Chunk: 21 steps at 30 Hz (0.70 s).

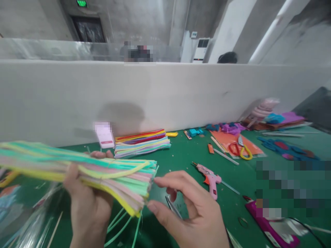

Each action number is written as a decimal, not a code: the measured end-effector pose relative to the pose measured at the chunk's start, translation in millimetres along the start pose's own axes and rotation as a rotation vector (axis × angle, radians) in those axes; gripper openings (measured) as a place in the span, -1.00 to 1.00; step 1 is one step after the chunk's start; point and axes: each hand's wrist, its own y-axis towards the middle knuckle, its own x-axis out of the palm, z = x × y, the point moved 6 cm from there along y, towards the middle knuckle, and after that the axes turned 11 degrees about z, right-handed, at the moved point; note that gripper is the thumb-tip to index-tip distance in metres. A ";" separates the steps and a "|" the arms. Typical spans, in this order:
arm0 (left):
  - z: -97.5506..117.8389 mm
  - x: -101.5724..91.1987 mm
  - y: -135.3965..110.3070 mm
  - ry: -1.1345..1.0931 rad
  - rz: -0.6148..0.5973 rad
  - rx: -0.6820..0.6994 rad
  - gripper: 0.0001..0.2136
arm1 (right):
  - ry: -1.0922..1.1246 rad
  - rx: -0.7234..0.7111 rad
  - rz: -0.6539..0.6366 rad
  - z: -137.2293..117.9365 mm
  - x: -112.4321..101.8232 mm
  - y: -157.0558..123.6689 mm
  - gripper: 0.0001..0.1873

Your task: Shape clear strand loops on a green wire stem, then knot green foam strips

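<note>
Multicoloured bundle of long thin stems, mostly mint green, yellow and pale pink (113, 168), is lying across my left hand (89, 203), raised above the green tabletop (181, 151) at near left. Left grip is closing around it: thumb pressing on the near side, fingers wrapping behind. One pale yellow stem is bowing loosely over the front. Bundle's right end is pointing at my right hand (192, 206), whose thumb and forefinger are standing parted at the stem tips; cannot tell if they're touching. Grey metal two-pronged tool (173, 206) is showing beyond the right fingers, partly hidden; cannot tell if it's lying on the table or being held.

Loose mint-green stems (121, 224) are curving out below the bundle. Farther off, a second bundle of red, yellow, white and blue stems (142, 144) is lying near the white partition (168, 93), just right of a pale pink phone-like screen (104, 136). Pink glue gun (210, 177) with a clear stick is resting right of centre. Scissors with red and yellow handles (240, 150) are lying on an orange sheet (254, 144) at far right.
</note>
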 end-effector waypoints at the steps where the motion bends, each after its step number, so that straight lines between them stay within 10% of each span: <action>1: -8.8 -3.2 3.9 0.002 0.013 -0.106 -0.78 | -0.004 -0.012 -0.010 -1.2 0.3 -0.1 -0.71; 5: -28.7 -8.8 8.6 -0.016 0.018 -0.302 -0.79 | 0.025 -0.046 0.014 -5.7 -1.2 -0.7 -0.77; 21: -14.9 -6.5 6.1 -0.041 -0.025 -0.076 -0.71 | 0.032 0.102 0.094 -3.1 2.4 -2.3 -0.82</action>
